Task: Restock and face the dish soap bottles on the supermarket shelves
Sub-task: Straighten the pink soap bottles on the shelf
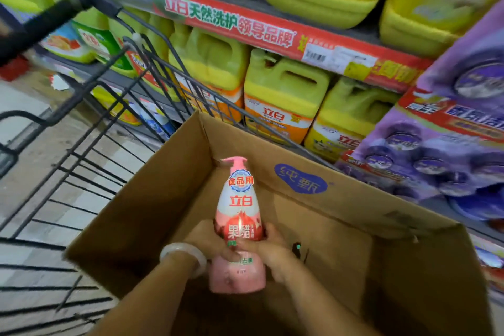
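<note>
- One pink pump bottle (240,215) is upright inside the cardboard box (341,199), left hand (211,240) and right hand (268,249) both in a closed grip around it.
- No other bottles show in the box; I judge restocking nearly finished.
- Left: shelving and facing it beyond the box.

Even, fairly bright store light falls from overhead, leaving the inside of the cardboard box (341,226) in soft shadow. A small glare streak sits on the pink bottle (240,215) above that box. Beyond the box the shelves (272,27) and cart (81,95) bend and smear with wide-angle distortion and motion blur.
</note>
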{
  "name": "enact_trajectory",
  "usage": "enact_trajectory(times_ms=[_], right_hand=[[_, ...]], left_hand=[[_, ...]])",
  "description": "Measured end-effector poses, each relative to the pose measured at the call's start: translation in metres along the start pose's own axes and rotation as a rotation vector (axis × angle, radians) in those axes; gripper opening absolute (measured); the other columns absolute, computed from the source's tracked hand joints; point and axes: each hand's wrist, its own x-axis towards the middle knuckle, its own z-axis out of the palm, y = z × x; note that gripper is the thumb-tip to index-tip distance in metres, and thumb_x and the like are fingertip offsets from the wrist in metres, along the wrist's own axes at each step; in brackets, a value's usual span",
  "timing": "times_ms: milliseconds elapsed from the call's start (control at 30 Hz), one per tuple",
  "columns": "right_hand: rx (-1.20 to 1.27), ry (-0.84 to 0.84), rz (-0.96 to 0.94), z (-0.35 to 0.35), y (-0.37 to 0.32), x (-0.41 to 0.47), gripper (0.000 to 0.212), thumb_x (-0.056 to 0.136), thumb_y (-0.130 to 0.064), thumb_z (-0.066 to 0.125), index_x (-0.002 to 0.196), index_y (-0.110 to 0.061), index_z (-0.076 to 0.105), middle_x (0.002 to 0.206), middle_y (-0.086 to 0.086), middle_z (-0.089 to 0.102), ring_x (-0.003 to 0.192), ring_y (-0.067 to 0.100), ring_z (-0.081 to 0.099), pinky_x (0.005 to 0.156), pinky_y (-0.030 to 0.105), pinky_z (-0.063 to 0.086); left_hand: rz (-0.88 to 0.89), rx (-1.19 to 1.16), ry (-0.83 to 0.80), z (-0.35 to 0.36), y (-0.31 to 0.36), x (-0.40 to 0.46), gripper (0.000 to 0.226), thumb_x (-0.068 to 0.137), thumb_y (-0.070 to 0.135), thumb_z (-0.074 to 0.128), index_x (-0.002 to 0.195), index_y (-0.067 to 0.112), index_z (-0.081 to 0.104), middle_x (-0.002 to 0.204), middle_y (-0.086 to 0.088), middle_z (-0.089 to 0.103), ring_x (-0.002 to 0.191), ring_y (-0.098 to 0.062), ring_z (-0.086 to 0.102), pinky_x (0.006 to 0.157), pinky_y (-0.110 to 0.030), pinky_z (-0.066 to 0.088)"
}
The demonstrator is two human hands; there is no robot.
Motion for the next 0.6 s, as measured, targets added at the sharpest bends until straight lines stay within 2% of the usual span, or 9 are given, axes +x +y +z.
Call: enact_trajectory(times_ms=[100,200,267,333,500,533,600], right_hand=[[0.049,0.013,-0.091,-0.015,-0.017,-0.031,0.064,0.067,-0.004,0.081,0.120,-0.012,0.046,0.108,0.003,0.064,0.090,0.018,0.064,0.073,0.031,0.054],[0.065,0.066,-0.231,-0.039,-0.030,-0.068,0.061,0.066,-0.003,0.082,0.114,-0.019,0.047,0.102,-0.003,0.063,0.089,0.015,0.063,0.074,0.032,0.054],[0.049,0.139,-0.338,-0.059,-0.034,-0.099,0.062,0.062,-0.004,0.085,0.109,-0.021,0.049,0.106,0.000,0.064,0.097,0.019,0.063,0.087,0.040,0.053],[0.055,0.178,-0.431,-0.084,-0.032,-0.132,0.061,0.060,-0.004,0.086,0.107,-0.021,0.049,0.108,0.003,0.065,0.100,0.020,0.063,0.093,0.042,0.052],[0.058,0.276,-0.621,-0.170,-0.007,-0.226,0.060,0.053,-0.011,0.087,0.097,-0.026,0.050,0.108,0.007,0.066,0.092,0.017,0.064,0.089,0.036,0.053],[0.062,0.305,-0.652,-0.189,0.000,-0.245,0.061,0.050,-0.015,0.086,0.098,-0.026,0.050,0.108,0.007,0.066,0.092,0.016,0.064,0.088,0.034,0.053],[0.089,0.355,-0.695,-0.227,0.015,-0.286,0.068,0.047,-0.020,0.086,0.104,-0.022,0.050,0.108,0.006,0.065,0.092,0.016,0.063,0.087,0.032,0.054]], left_hand=[[0.120,0.003,0.060,0.005,0.021,-0.028,0.078,0.040,0.001,0.090,0.109,0.012,0.056,0.106,-0.003,0.068,0.105,-0.024,0.063,0.092,-0.047,0.051],[0.296,0.080,0.141,0.024,0.044,-0.064,0.081,0.040,0.005,0.091,0.112,0.009,0.053,0.108,-0.003,0.066,0.103,-0.021,0.061,0.093,-0.042,0.051],[0.410,0.109,0.187,0.045,0.059,-0.094,0.075,0.045,0.002,0.091,0.109,0.008,0.052,0.105,-0.002,0.064,0.099,-0.019,0.060,0.088,-0.037,0.052],[0.520,0.140,0.208,0.071,0.074,-0.127,0.075,0.043,0.007,0.092,0.107,0.010,0.054,0.101,0.001,0.065,0.095,-0.015,0.062,0.079,-0.027,0.053],[0.737,0.153,0.189,0.165,0.102,-0.208,0.082,0.023,0.022,0.087,0.097,0.017,0.052,0.091,0.004,0.067,0.083,-0.007,0.065,0.072,-0.021,0.052],[0.776,0.163,0.159,0.187,0.106,-0.220,0.085,0.021,0.025,0.085,0.099,0.017,0.053,0.093,0.003,0.069,0.083,-0.006,0.066,0.074,-0.022,0.054],[0.839,0.164,0.123,0.232,0.115,-0.241,0.095,0.019,0.028,0.086,0.107,0.013,0.053,0.099,-0.001,0.071,0.088,-0.011,0.069,0.082,-0.035,0.057]])
